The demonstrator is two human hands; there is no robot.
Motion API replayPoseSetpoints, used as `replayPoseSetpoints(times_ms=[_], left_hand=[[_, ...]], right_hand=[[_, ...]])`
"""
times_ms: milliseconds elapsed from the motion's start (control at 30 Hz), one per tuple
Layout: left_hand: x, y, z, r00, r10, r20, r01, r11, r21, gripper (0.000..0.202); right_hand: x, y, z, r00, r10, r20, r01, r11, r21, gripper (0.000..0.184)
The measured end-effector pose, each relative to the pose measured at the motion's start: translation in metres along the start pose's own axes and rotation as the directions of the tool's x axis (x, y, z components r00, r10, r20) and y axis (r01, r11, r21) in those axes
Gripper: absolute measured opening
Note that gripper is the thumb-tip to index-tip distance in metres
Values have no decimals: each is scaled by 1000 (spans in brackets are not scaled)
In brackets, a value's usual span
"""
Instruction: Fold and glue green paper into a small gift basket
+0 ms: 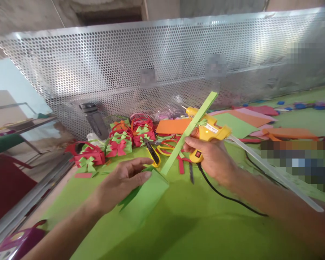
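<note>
My left hand (126, 180) grips a folded piece of green paper (144, 196) just above the green table (184, 224), thumb on top and fingers curled round its upper edge. My right hand (211, 157) is closed round the handle of a yellow hot glue gun (209, 128), whose nozzle points left and away. The same hand also pinches a long green paper strip (191, 131) that slants from the folded paper up to the right across the gun. A black cord (227, 196) trails from the gun's handle over the table.
Red and green paper baskets with bows (119, 142) are grouped at the back left. Scissors with yellow handles (154, 153) and paper scraps lie behind my hands. Orange, green and pink paper sheets (243, 121) lie at the back right. A perforated metal panel (162, 65) walls off the table.
</note>
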State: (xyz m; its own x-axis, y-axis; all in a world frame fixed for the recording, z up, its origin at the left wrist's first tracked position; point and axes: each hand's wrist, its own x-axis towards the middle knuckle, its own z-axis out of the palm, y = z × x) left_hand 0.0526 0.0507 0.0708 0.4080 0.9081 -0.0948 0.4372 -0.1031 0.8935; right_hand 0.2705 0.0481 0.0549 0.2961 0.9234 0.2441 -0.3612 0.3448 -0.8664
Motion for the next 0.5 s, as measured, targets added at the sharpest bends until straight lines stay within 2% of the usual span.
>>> replayPoseSetpoints(times_ms=[233, 333, 400, 467, 500], left_hand=[[13, -16, 9, 998, -58, -7, 59, 998, 15, 35], [16, -20, 8, 991, 69, -117, -52, 989, 141, 35], [13, -17, 7, 950, 216, -224, -148, 947, 283, 32], [8, -11, 7, 931, 271, -245, -176, 921, 349, 25], [5, -7, 9, 943, 259, -209, -181, 926, 331, 23]], right_hand=[[3, 8, -3, 998, 70, 6, -71, 997, 39, 17], [3, 12, -3, 994, 112, 15, -112, 992, 51, 17], [1, 14, -3, 992, 121, 27, -123, 992, 42, 16], [-1, 14, -2, 990, 137, 30, -137, 990, 12, 16], [-3, 14, -1, 988, 151, 29, -151, 989, -6, 16]])
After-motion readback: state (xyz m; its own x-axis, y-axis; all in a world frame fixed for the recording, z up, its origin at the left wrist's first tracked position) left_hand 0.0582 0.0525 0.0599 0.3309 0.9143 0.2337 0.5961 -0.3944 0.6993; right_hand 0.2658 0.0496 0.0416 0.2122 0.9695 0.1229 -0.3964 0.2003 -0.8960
